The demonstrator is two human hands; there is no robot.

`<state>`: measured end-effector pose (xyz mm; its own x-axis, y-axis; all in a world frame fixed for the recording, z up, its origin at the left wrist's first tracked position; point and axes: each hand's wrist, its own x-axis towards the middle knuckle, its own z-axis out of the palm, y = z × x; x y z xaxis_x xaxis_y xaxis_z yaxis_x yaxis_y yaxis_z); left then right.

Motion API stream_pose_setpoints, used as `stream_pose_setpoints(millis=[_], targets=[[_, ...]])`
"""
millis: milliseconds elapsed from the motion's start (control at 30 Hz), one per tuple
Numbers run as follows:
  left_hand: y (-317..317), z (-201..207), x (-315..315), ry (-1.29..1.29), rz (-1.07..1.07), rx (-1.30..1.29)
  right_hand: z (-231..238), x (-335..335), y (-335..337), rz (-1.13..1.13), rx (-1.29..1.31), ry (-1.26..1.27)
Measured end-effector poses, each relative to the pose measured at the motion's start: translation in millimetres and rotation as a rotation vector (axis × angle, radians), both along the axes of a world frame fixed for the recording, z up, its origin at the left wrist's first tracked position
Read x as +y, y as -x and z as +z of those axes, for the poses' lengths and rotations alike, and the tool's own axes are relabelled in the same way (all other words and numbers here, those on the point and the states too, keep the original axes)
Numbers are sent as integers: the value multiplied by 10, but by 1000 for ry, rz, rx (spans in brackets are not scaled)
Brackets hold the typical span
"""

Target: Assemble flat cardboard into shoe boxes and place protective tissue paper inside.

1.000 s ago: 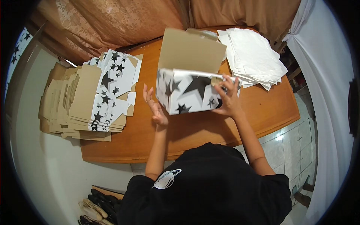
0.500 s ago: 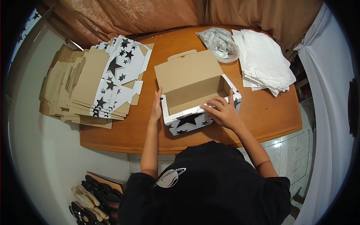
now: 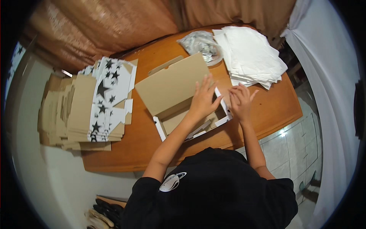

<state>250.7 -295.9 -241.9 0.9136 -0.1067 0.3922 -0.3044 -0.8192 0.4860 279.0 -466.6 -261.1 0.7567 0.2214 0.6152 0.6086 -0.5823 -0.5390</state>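
An open cardboard box (image 3: 172, 86), brown inside and white at its edges, lies on the wooden table with its lid raised at the back. Over the right part of the box reaches my left hand (image 3: 204, 98), fingers spread and holding nothing. My right hand (image 3: 241, 101) hovers just off the box's right end, fingers slightly bent, apart and free of any object. Inside the front of the box a flap (image 3: 201, 129) stands loose from the wall. My left forearm hides part of the inside.
Flattened boxes (image 3: 80, 110), some printed with black stars, are piled on the table's left. Behind the box lies a clear plastic bag (image 3: 204, 45) of small silvery pieces. White paper sheets (image 3: 249, 55) are stacked beside it. Shoes (image 3: 103, 213) stand below, at lower left.
My left hand has left the box's left side and crossed to the right over it. My right hand has let go of the front wall and moved off the right end. The front flap has loosened inward.
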Motion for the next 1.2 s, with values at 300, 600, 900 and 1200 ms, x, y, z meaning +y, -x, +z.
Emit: stream_pose_setpoints(millis=[300, 600, 900, 1200], targets=[[-1299, -428, -828, -268, -266, 77, -542, -539, -876, -585, -5, 110], [-1738, -590, -1104, -439, -319, 143, -767, -958, -1807, -727, 54, 414], [-1823, -755, -1059, -223, -310, 282, -790, -1001, -1840, -667, 194, 341], [-1759, -85, -1023, 1308, 187, 574, -131, -525, -603, -417, -21, 146]])
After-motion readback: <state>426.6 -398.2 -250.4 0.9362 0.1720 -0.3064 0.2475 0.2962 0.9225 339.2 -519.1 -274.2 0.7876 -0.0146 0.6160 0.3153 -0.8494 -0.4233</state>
